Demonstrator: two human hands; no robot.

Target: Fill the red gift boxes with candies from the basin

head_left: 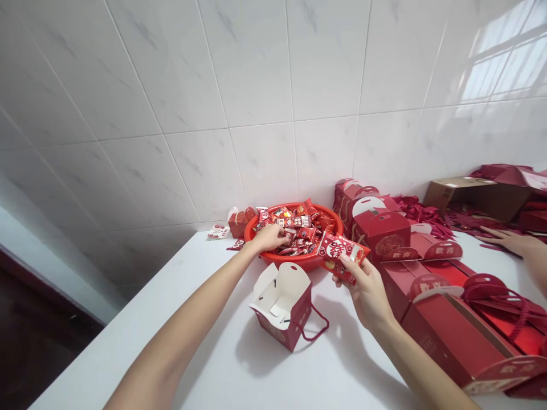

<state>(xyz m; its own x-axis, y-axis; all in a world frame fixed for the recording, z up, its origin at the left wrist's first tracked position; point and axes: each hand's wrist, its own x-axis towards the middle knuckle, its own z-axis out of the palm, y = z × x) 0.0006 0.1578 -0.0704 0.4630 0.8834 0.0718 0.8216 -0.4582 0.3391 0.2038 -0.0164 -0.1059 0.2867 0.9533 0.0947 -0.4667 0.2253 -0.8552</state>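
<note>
Grip of right hand (363, 282) on red packet (339, 253), open box (284, 302) nearby

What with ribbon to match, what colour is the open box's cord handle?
The cord handle is dark red, seen best in the head view.

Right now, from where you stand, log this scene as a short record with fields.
left hand: reaching into the basin, fingers on the wrapped snacks; grip unclear
right hand: holding a red printed snack packet
red plastic basin: heaped with wrapped snacks, near the tiled wall
open gift box: on the white table, in front of the basin, flaps up, rope handle out to the right, no packets visible inside
right side: red gift boxes, cardboard carton
far right: another person's hand
</note>
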